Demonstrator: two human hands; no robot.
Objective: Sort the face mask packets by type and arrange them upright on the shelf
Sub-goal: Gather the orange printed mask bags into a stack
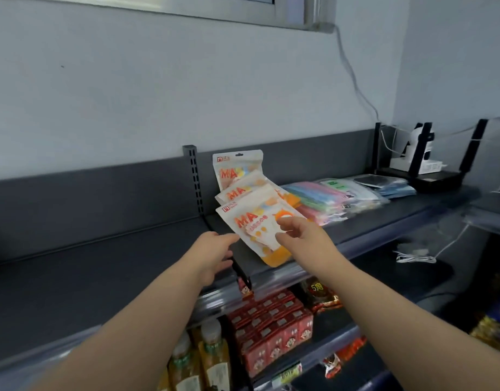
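On the dark top shelf (102, 266), just right of a slotted upright (197, 179), three white-and-orange face mask packets overlap in a line from back to front. The back packet (237, 166) stands almost upright against the shelf's rear panel. The middle packet (241, 191) leans forward in front of it. The front packet (257, 221) lies tilted, nearest the camera, with its orange bottom edge at the shelf's front lip.

The right hand (305, 238) comes in from the right, and its grip is partly closed on the right side of the front packet. Two digits are pressed onto the packet's printed face; the other fingers are hidden behind the hand. The left hand (215, 252) reaches in from the left with a loose, empty grip. Its fingers are nearly straight, and one fingertip is at the packet's lower left edge; whether it touches cannot be told.

Further right on the same shelf, pastel mask packs (313, 201) lie flat in a fanned pile. Beyond them lie clear packs with a green label (342, 187) and dark flat packs (381, 182). A black router (437, 180) sits at the far end, below a cable (353, 80) running down the wall. On the shelf below are red cartons (271, 331) and juice bottles (212, 359).
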